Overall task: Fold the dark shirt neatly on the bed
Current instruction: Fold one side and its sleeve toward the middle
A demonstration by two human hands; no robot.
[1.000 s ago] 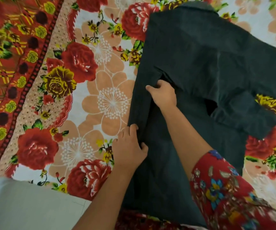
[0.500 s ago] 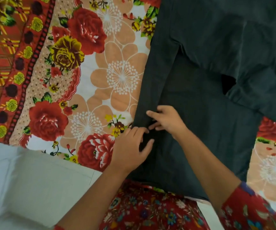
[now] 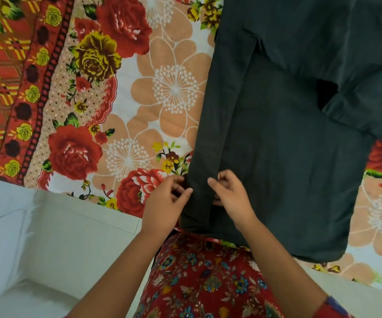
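Dark shirt (image 3: pixel 288 157) lies spread flat on the flowered bedsheet (image 3: pixel 139 88), which fills most of the frame. The shirt takes up the right half, with its hem hanging toward me at the bed's near edge in the lower centre. White floor (image 3: pixel 36 237) shows at lower left, and my red patterned dress (image 3: pixel 208 283) at the bottom.

A long side panel (image 3: pixel 222 111) is turned in over the body along the shirt's left edge. One sleeve (image 3: pixel 357 115) lies bunched across the upper right.

Both my hands work at the bottom of that panel, close together but apart. My left hand (image 3: pixel 164 205) pinches the outer folded edge between thumb and fingertips. My right hand (image 3: pixel 229 193) has its fingers curled at the panel's inner edge and seems to nip the cloth with the thumb tucked under, though part of that grip is hidden.

The cloth looks light, soft and limp, so I judge it will sag and crease wherever it isn't supported. I'd take it by the folded edges and corners, two points at once, and draw it taut before laying it down.
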